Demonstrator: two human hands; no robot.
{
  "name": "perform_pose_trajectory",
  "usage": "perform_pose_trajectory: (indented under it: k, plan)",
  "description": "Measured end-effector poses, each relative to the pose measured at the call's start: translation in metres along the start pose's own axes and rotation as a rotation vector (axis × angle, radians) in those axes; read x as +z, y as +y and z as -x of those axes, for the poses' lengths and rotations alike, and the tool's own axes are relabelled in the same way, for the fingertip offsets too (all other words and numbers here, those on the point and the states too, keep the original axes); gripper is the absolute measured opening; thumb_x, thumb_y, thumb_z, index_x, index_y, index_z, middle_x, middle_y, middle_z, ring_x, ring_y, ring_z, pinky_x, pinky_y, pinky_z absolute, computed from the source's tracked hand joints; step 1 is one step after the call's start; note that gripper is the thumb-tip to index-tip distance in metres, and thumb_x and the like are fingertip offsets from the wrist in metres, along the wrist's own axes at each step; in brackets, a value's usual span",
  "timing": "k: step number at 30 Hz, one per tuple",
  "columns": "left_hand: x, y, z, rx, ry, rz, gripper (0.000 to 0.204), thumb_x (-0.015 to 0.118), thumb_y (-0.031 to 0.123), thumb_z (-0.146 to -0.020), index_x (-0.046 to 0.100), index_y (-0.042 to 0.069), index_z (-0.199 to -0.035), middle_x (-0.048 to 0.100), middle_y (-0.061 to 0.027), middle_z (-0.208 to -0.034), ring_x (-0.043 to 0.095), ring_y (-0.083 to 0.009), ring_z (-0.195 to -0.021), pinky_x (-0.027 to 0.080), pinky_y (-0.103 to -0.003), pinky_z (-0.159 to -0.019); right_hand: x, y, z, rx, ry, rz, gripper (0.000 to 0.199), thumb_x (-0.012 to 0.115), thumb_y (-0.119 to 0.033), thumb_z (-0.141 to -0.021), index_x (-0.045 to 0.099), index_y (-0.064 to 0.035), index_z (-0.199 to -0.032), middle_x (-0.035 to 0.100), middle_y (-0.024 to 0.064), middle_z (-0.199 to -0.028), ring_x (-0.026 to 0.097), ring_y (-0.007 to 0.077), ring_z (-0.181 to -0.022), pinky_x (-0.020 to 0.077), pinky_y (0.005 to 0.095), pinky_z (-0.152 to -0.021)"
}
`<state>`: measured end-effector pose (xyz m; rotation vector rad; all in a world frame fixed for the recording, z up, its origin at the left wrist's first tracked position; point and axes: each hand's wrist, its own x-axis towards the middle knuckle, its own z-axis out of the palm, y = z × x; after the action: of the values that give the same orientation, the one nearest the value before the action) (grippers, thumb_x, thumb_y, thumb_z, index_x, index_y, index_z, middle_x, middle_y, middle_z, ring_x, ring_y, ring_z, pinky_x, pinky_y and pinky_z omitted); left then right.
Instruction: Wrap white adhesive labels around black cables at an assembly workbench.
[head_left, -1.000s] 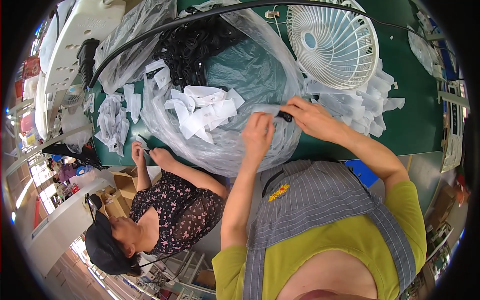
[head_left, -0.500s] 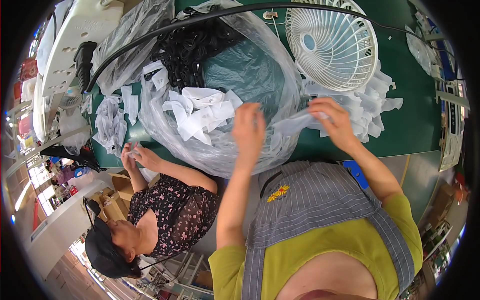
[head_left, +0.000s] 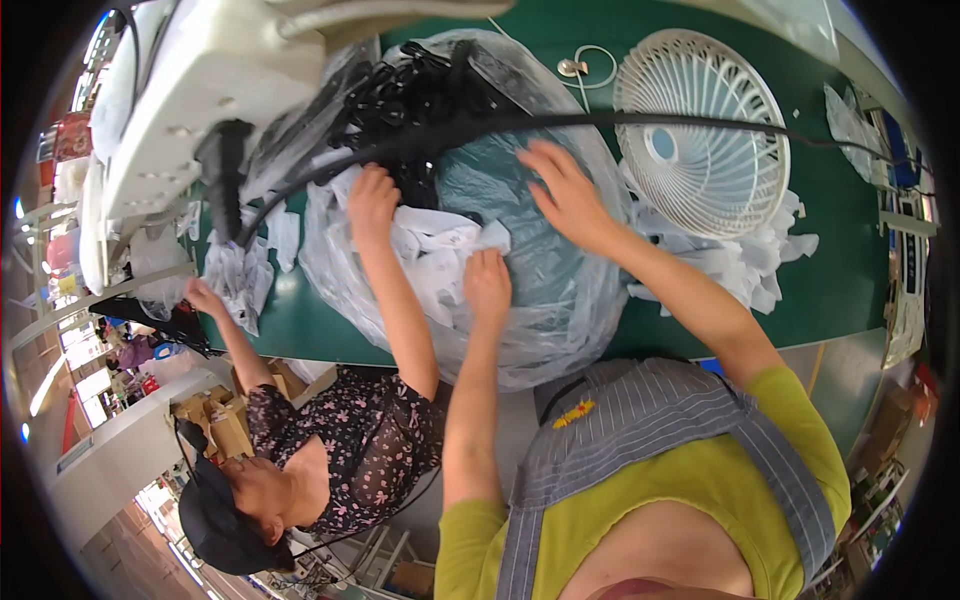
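My left hand (head_left: 488,285) is closed, its fingertips pinching the lower end of a thin whitish pouch (head_left: 491,238) above a large clear plastic bag (head_left: 590,310). My right hand (head_left: 570,200) holds nothing; its fingers are apart over the bag's right side. Inside the bag lie a heap of white pouches (head_left: 432,235) and a tangle of black cables (head_left: 425,95). A co-worker's hand (head_left: 373,205) reaches into the bag at the left edge of the white heap; whether it grips something I cannot make out.
A white fan grille (head_left: 745,130) rests on more translucent pouches (head_left: 755,265) at the right of the green table (head_left: 840,250). A black cord (head_left: 560,122) hangs across the view. Left stand a white machine (head_left: 190,130) and a pouch pile (head_left: 238,280). The co-worker (head_left: 340,430) sits close on my left.
My right hand has let go of a translucent pouch and moved left over the bag. My left hand has lowered slightly. A co-worker's hand has reached into the bag; the view has shifted.
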<state>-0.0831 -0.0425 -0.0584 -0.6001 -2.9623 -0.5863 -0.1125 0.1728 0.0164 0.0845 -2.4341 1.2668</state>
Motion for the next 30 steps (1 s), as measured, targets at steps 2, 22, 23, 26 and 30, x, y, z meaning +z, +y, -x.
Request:
perform_pose_trajectory:
  k: [2, 22, 23, 26, 30]
  plan:
    - [-0.003, 0.01, 0.003, -0.001, 0.054, 0.039, 0.007, 0.061, 0.01, -0.086, 0.061, 0.007, -0.092, 0.057, -0.0134, -0.083, 0.059, -0.0318, -0.079, 0.048, -0.043, -0.068, 0.053, 0.031, -0.066, -0.009, 0.147, 0.112, 0.052, 0.062, -0.007, -0.082, 0.049, -0.0056, -0.132, 0.048, 0.0224, -0.132, 0.048, 0.0414, -0.121, 0.0414, 0.0458, -0.101]
    - [-0.001, 0.059, 0.047, 0.037, -0.044, 0.299, 0.02, 0.061, 0.003, -0.085, 0.061, 0.004, -0.105, 0.06, -0.0137, -0.098, 0.059, -0.0342, -0.091, 0.049, -0.043, -0.075, -0.015, 0.035, 0.061, 0.109, -0.288, 0.099, 0.063, 0.059, 0.005, -0.075, 0.049, -0.0092, -0.135, 0.044, 0.0091, -0.141, 0.045, 0.0342, -0.126, 0.044, 0.0425, -0.099]
    - [0.001, 0.057, 0.049, 0.007, -0.056, 0.306, 0.023, 0.061, 0.002, -0.085, 0.061, 0.004, -0.108, 0.061, -0.0136, -0.1, 0.059, -0.0338, -0.093, 0.049, -0.042, -0.076, -0.026, 0.023, 0.07, 0.177, -0.229, 0.023, 0.061, 0.06, 0.003, -0.081, 0.044, -0.0074, -0.139, 0.041, 0.0108, -0.144, 0.048, 0.0313, -0.127, 0.046, 0.04, -0.098]
    - [0.005, 0.071, 0.035, 0.119, -0.016, 0.315, 0.022, 0.063, 0.002, -0.084, 0.062, 0.004, -0.106, 0.061, -0.0135, -0.1, 0.059, -0.0336, -0.093, 0.048, -0.042, -0.078, -0.046, 0.003, 0.101, 0.747, 0.021, -0.504, 0.053, 0.063, -0.005, -0.087, 0.046, -0.0069, -0.137, 0.05, 0.0111, -0.136, 0.058, 0.0235, -0.112, 0.0509, 0.0357, -0.087]
    - [0.011, 0.085, 0.023, 0.103, -0.182, 0.216, 0.022, 0.064, 0.003, -0.083, 0.062, 0.005, -0.105, 0.06, -0.0129, -0.101, 0.059, -0.0334, -0.094, 0.048, -0.042, -0.079, -0.072, 0.023, 0.126, 1.117, -0.178, -1.206, 0.048, 0.064, -0.015, -0.091, 0.048, -0.0084, -0.135, 0.061, 0.0078, -0.121, 0.062, 0.0159, -0.093, 0.0514, 0.0286, -0.076]
